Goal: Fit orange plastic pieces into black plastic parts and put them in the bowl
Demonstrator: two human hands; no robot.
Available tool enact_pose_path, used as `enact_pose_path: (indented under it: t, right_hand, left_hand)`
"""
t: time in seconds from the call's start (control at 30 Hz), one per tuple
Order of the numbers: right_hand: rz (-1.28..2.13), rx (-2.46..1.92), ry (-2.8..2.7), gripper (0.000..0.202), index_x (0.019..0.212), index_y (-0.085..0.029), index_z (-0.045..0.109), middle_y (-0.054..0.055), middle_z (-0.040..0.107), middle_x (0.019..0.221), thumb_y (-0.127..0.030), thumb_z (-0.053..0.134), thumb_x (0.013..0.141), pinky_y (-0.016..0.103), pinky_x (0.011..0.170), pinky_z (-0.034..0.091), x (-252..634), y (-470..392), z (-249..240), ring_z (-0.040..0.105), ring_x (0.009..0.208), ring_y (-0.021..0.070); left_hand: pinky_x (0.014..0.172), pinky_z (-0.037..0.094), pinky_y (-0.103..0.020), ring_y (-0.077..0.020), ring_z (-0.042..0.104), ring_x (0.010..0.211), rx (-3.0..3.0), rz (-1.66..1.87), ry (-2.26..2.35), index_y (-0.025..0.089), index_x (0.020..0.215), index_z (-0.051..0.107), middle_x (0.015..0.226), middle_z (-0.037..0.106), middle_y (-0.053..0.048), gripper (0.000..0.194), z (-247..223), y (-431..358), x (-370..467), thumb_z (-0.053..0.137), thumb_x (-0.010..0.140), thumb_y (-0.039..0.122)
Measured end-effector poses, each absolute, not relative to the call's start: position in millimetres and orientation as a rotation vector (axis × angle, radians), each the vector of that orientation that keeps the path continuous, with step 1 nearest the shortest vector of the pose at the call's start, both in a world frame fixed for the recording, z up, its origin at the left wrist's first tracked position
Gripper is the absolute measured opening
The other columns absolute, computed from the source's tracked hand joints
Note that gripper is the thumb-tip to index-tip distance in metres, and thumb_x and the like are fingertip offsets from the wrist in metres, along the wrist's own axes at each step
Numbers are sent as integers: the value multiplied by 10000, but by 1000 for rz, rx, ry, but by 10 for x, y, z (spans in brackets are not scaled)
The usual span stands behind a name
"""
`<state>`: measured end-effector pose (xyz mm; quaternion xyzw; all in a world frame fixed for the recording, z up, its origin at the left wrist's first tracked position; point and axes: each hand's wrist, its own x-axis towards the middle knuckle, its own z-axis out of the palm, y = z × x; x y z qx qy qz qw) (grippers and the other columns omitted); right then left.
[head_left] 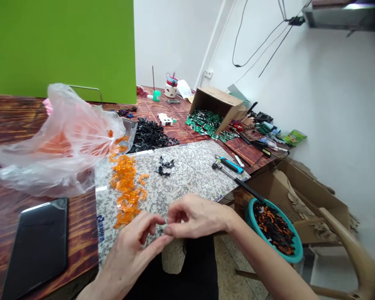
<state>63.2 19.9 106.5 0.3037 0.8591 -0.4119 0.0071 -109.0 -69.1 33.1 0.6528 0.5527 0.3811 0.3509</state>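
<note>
My left hand point(134, 246) and my right hand point(190, 216) meet at the front edge of the speckled board point(187, 162). Between their fingertips is a small dark part point(160, 230), mostly hidden by the fingers. The right thumb and fingers are pinched on it, and the left thumb and fingers close in from the other side. Left of the hands lies a row of orange plastic pieces point(125, 187). A few black pieces point(165, 165) rest on the board beyond the hands, and a pile of black pieces point(148, 135) sits behind it.
A plastic bag point(65, 146) and a black tablet point(37, 246) are at left. A cardboard box point(218, 102) spills green parts point(206, 123) at the back. A hammer point(234, 177) and blue-handled tool point(231, 165) lie right, above a teal basin point(296, 246) of mixed pieces.
</note>
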Motion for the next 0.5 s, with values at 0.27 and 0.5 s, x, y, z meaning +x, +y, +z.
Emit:
enact_pose_path:
  t: [0.27,0.5]
  right_hand:
    - [-1155,1078,2868,255,822,-171,686,-44,629,661,-386,562,881,153,529,390,875,438,869,556,595,71]
    - [-321,2064,2787,187,908,-139,643,72,659,941,-267,508,928,352,829,460,1567,1374,342,606,897,181]
  left_hand:
    - [480,326,-203,-110,427,513,1610,906,1245,178,525,531,543,441,29,420,325,-583,-930,494,886,389]
    - [551,409,-217,-106,467,508,1234,1066,1246,172,708,704,569,535,16,472,148,-636,-951,491,857,565]
